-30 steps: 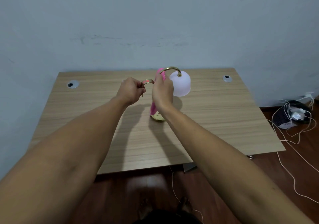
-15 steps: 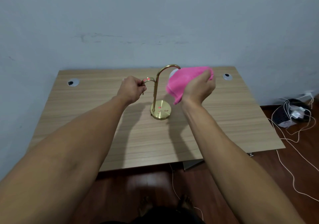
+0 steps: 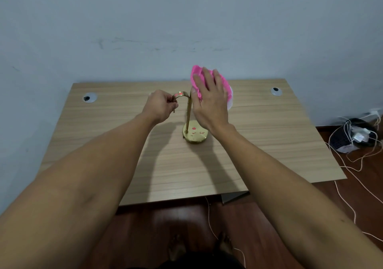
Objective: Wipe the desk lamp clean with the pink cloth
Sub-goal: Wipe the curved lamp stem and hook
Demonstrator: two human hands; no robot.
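Observation:
A small brass desk lamp stands mid-desk on a round gold base (image 3: 195, 135) with a thin upright stem (image 3: 188, 111). My left hand (image 3: 160, 105) is shut on the curved brass handle (image 3: 180, 95) to the stem's left. My right hand (image 3: 211, 100) presses the pink cloth (image 3: 224, 87) over the lamp's white shade (image 3: 229, 103), which is almost wholly hidden under the cloth and hand. The upper arch of the stem is covered too.
The wooden desk (image 3: 269, 136) stands against a pale blue wall and has two cable grommets, left (image 3: 90, 98) and right (image 3: 276, 91). A tangle of white cables and a dark adapter bundle (image 3: 350, 138) lies on the dark wood floor to the right. My feet (image 3: 199, 246) show below.
My right hand with the pink cloth went from the stem out to the right, then came up over the shade and now covers it. My left hand stayed on the handle.

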